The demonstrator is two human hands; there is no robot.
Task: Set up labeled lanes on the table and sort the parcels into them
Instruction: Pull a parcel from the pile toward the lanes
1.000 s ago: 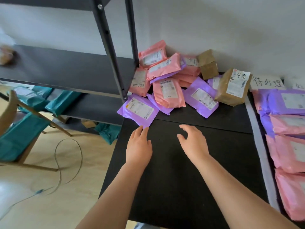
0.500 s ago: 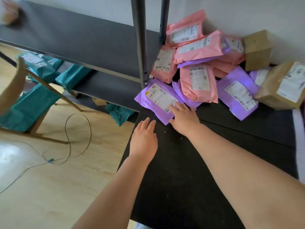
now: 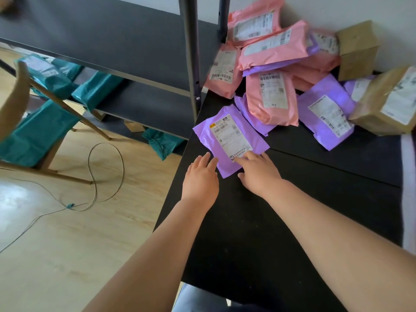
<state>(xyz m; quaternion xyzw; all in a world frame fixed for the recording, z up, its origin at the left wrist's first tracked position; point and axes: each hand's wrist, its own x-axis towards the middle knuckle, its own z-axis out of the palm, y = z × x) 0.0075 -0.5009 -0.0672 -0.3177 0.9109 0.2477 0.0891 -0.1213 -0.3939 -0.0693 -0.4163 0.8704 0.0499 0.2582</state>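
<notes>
A purple parcel (image 3: pixel 227 140) lies flat on the black table (image 3: pixel 281 233), just in front of the foot of the shelf post (image 3: pixel 191 64). The right hand (image 3: pixel 258 174) presses straight fingers on the parcel's label. The left hand (image 3: pixel 200 176), fingers straight and together, touches its near left edge. Right of the post, pink and purple parcels (image 3: pixel 270 97) and 2 brown boxes (image 3: pixel 358 50) lie heaped.

2 bare forearms (image 3: pixel 157 244), left grip (image 3: pixel 201 176) and right grip (image 3: pixel 258 174) bare too
</notes>
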